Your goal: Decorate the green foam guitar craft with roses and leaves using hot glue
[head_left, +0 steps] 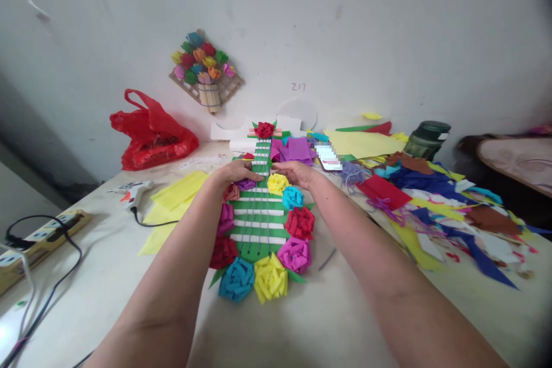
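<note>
Left hand point(240, 172), fingers extended, and right hand point(297, 173), loosely curled, flanked green-and-white striped paper guitar point(259, 219); grip unclear.

Single view: head cam, worn by the person, facing fwd & down over the table point(302, 322) twd the wall point(366, 23). Wall fills approx. upper ½ of frame, table lower. L forearm point(172, 264) & R forearm point(375, 253) enter at btm, closest to cam; L hand point(240, 171) & R hand point(298, 173) mid-frame, farther off.
</note>
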Demonstrator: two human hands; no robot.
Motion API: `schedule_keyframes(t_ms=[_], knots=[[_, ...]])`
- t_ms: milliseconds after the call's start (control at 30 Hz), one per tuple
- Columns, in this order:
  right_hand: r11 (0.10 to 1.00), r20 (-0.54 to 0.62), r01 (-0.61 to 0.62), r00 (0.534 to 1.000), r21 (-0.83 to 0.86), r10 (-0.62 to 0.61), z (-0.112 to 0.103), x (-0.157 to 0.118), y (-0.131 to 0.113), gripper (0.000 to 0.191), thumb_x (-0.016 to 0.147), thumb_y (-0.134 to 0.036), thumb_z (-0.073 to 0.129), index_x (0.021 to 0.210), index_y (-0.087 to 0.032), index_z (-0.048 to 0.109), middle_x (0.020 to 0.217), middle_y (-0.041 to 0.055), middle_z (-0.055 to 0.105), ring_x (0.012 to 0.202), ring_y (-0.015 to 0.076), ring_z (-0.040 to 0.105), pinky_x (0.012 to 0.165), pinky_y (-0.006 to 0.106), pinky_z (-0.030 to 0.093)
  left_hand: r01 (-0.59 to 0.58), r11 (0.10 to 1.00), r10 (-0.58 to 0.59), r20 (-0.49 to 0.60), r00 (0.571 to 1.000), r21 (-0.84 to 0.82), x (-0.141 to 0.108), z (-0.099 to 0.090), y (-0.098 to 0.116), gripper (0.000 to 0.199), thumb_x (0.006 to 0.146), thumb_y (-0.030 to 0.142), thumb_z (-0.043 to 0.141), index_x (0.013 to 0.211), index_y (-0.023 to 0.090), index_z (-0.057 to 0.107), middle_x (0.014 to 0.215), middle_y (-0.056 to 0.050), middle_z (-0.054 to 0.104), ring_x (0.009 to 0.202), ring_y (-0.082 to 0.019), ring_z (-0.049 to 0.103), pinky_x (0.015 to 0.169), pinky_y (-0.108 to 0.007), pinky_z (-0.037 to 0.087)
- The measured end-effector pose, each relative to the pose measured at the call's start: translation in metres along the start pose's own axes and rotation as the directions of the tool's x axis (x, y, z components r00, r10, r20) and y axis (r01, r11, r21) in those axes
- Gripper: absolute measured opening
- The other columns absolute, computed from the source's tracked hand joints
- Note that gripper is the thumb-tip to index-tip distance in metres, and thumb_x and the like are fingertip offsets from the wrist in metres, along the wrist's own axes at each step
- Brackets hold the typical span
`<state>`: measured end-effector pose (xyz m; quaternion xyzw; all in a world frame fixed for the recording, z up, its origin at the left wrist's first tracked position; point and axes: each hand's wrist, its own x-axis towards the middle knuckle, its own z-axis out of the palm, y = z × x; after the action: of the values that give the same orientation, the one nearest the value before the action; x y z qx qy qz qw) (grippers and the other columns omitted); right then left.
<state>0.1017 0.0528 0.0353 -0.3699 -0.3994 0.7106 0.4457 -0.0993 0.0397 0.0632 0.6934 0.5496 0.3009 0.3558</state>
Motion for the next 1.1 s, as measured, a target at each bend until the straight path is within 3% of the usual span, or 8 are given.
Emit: schedule_keyframes(t_ms=[100, 233, 367, 633, 933, 1100], knots=[[0.976, 0.055, -0.057, 0.996, -0.211, 0.07, 0.001, 0.011, -0.002, 0.017, 0.062, -0.021, 0.072, 0.072, -0.009, 0.064, 0.058, 0.0059, 0.065, 0.046, 0.0146, 0.056, 0.047, 0.024, 0.042, 0.007, 1.0, -0.007, 0.013, 1.0, -0.003, 0.003, 0.0, 0.0, 0.025, 0.046, 0.028, 0.079, 0.049, 0.019, 0.055, 0.049, 0.0, 0.051, 0.051, -0.017, 0.048, 0.051, -0.027, 0.035], [0.959, 0.005, 0.034, 0.999, -0.28, -0.034, 0.003, 0.019, -0.002, 0.014, 0.061, -0.019, 0.072, 0.066, -0.01, 0.062, 0.055, 0.0046, 0.064, 0.046, 0.0139, 0.056, 0.048, 0.025, 0.042, 0.022, 1.0, -0.023, 0.041, 0.999, 0.023, 0.003, 0.0, 0.004, 0.027, 0.047, 0.03, 0.078, 0.048, 0.018, 0.054, 0.05, 0.0, 0.049, 0.051, -0.015, 0.044, 0.051, -0.028, 0.031], [0.92, -0.037, 0.068, 0.995, -0.387, -0.089, 0.007, 0.017, -0.005, 0.015, 0.059, -0.016, 0.073, 0.065, -0.012, 0.06, 0.055, 0.0015, 0.064, 0.046, 0.0105, 0.054, 0.046, 0.021, 0.04, 0.044, 0.985, -0.052, 0.047, 0.998, 0.166, 0.0, 0.0, 0.011, 0.028, 0.048, 0.035, 0.075, 0.051, 0.018, 0.053, 0.05, 0.002, 0.047, 0.053, -0.015, 0.044, 0.053, -0.027, 0.031], [0.896, 0.002, 0.089, 0.995, -0.435, -0.098, 0.006, 0.013, -0.013, 0.024, 0.055, -0.013, 0.075, 0.058, -0.015, 0.052, 0.051, -0.0026, 0.06, 0.049, 0.0087, 0.055, 0.052, 0.021, 0.043, 0.064, 0.938, -0.084, 0.045, 0.995, 0.34, 0.002, -0.001, 0.013, 0.034, 0.048, 0.046, 0.071, 0.057, 0.018, 0.053, 0.057, 0.003, 0.049, 0.06, -0.015, 0.047, 0.054, -0.026, 0.033], [0.877, 0.143, 0.155, 0.985, -0.455, -0.1, 0.0, 0.014, -0.016, 0.019, 0.057, -0.018, 0.07, 0.059, -0.015, 0.051, 0.056, -0.0012, 0.061, 0.046, 0.0062, 0.05, 0.051, 0.02, 0.04, 0.077, 0.94, -0.102, 0.059, 0.993, 0.331, 0.001, -0.001, 0.016, 0.032, 0.049, 0.043, 0.071, 0.063, 0.018, 0.057, 0.064, 0.001, 0.056, 0.067, -0.018, 0.053, 0.059, -0.027, 0.037], [0.878, 0.129, 0.167, 0.984, -0.448, -0.122, 0.001, 0.017, -0.015, 0.019, 0.059, -0.025, 0.07, 0.061, -0.015, 0.054, 0.052, -0.0002, 0.06, 0.045, 0.0071, 0.049, 0.048, 0.02, 0.038, 0.066, 0.934, -0.088, 0.046, 0.995, 0.352, -0.001, 0.0, 0.019, 0.033, 0.048, 0.043, 0.071, 0.064, 0.018, 0.057, 0.067, 0.001, 0.059, 0.07, -0.019, 0.054, 0.061, -0.027, 0.038]])
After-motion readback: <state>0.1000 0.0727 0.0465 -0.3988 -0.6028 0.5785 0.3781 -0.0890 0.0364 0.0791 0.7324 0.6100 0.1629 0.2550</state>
